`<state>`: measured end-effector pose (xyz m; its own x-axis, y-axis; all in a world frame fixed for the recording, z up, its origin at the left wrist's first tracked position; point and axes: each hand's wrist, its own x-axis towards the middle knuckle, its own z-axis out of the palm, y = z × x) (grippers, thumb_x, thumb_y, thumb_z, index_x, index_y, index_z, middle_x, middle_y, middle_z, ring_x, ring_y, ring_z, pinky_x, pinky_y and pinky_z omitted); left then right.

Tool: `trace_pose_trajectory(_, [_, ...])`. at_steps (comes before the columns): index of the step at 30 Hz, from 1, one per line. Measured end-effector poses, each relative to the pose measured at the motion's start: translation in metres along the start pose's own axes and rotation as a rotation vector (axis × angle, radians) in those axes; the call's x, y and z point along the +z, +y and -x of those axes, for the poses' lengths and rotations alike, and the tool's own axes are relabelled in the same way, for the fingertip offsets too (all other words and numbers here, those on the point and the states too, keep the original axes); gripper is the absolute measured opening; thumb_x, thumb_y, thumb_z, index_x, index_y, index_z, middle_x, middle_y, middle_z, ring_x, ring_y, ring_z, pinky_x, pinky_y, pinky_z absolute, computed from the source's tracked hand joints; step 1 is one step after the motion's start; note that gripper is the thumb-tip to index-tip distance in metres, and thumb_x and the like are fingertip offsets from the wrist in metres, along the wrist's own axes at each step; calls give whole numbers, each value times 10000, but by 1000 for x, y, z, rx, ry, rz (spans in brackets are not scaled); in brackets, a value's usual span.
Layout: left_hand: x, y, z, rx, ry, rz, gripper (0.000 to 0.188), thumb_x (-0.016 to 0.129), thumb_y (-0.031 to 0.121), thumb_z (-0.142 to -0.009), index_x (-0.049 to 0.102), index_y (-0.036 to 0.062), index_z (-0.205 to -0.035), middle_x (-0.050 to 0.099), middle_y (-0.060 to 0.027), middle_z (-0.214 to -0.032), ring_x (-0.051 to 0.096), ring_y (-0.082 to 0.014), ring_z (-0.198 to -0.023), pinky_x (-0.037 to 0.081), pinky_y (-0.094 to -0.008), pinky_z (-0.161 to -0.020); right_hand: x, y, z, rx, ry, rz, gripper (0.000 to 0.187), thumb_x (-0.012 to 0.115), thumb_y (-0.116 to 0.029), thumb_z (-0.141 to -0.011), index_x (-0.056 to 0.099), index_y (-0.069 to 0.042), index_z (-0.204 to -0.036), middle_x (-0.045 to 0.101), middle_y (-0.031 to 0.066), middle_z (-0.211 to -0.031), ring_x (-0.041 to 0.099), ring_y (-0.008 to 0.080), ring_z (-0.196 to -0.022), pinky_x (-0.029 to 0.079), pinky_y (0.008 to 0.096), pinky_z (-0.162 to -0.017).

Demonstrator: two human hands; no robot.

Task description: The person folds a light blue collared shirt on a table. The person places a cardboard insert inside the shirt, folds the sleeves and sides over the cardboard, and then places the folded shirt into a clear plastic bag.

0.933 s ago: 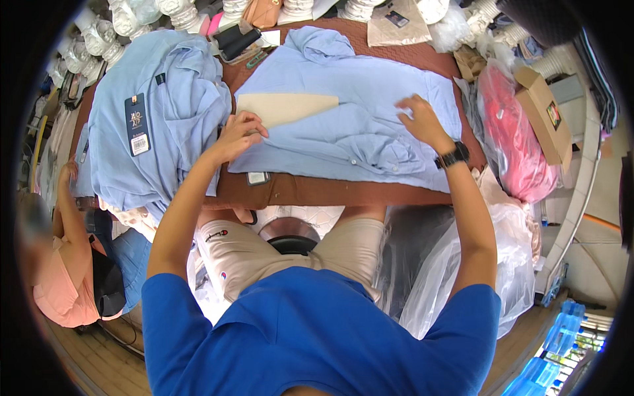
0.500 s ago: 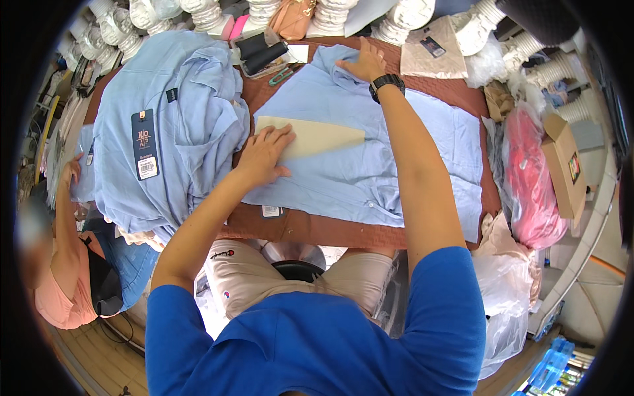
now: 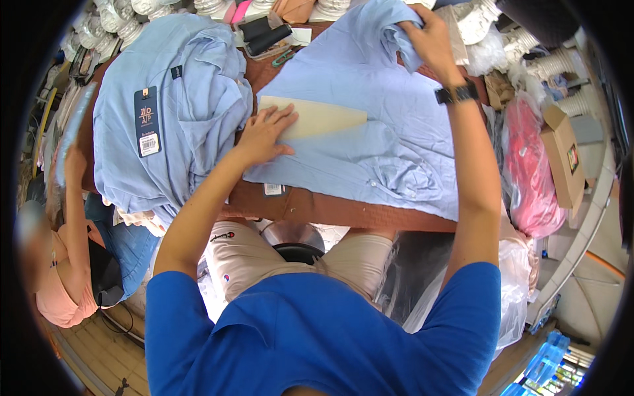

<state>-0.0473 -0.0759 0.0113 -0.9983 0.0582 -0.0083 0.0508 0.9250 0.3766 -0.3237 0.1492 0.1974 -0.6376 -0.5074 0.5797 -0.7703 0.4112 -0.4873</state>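
Now the right hand (image 3: 432, 43) has clamped and raised the far end of the light-blue cloth shirt (image 3: 330, 72) above the brown-covered surface (image 3: 343, 211), freeing it, while the flat-spread left hand (image 3: 267, 132) steadies the tapering cream card (image 3: 327, 120).

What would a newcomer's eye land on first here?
Probably the light-blue garment spread across the brown cover, with the right hand gripping its far part and the left hand resting on a cream panel. Left of it sits a heap of blue cloth bearing a dark tag; far right, a red bundle in clear plastic.
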Motion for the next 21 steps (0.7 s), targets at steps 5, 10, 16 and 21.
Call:
trace_pose_trajectory(5, [-1,0,-3,-4,-21,-14,852,787,453,-733,437,211,-1471,315,22,-1586,263,-306,-1444,265,-515,-1126,-101,-105,117,-43,-456,-352,538,733,-19,-759,598,-54,-1279,610,70,-1221,572,130,-1077,464,270,-942])
trace_pose_trajectory(10, [2,4,-7,-46,-48,-36,708,774,359,-755,523,148,-1383,401,-55,-1511,239,-317,-1437,250,-538,-1124,-146,-7,166,350,-589,-111,528,749,-7,-748,617,-111,-1248,566,70,-1303,608,273,-1086,516,395,-912])
trace_pose_trajectory(16, [9,-12,-3,-64,-53,-32,667,751,285,-768,518,132,-1374,398,-56,-1515,225,-320,-1445,238,-549,-1127,-107,158,214,-54,-544,955,584,675,21,-719,586,-173,-1263,514,42,-1398,543,306,-1185,476,449,-952])
trace_pose_trajectory(21, [4,-6,-3,-70,-93,-46,691,781,201,-740,518,145,-1376,388,-49,-1524,231,-320,-1439,247,-537,-1127,-87,187,205,-430,-537,1021,357,485,-164,-936,565,-189,-1283,566,-7,-1351,519,253,-1223,410,416,-1013])
